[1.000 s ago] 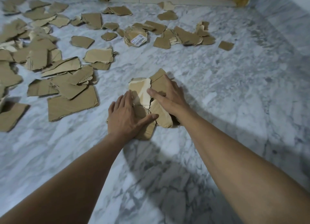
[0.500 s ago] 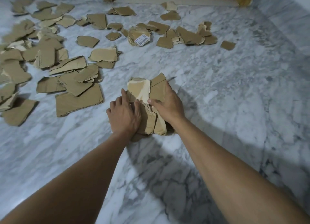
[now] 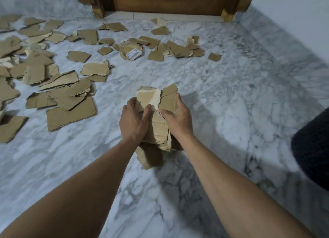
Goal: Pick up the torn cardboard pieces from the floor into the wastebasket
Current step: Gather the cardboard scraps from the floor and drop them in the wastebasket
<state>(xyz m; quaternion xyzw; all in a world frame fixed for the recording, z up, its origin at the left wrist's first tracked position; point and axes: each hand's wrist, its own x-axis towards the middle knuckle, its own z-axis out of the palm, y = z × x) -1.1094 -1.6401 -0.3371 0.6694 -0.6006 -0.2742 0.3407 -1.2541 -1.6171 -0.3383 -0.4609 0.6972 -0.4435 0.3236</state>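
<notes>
Both hands, left hand and right hand, clasp a bundle of torn cardboard above the marble floor; scattered cardboard pieces cover its far left, a dark wastebasket at right.

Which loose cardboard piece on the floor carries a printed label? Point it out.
The crumpled piece mid-floor, toward the wooden door: it has a white barcode sticker on top. All other scattered pieces show plain brown or pale cardboard.
</notes>
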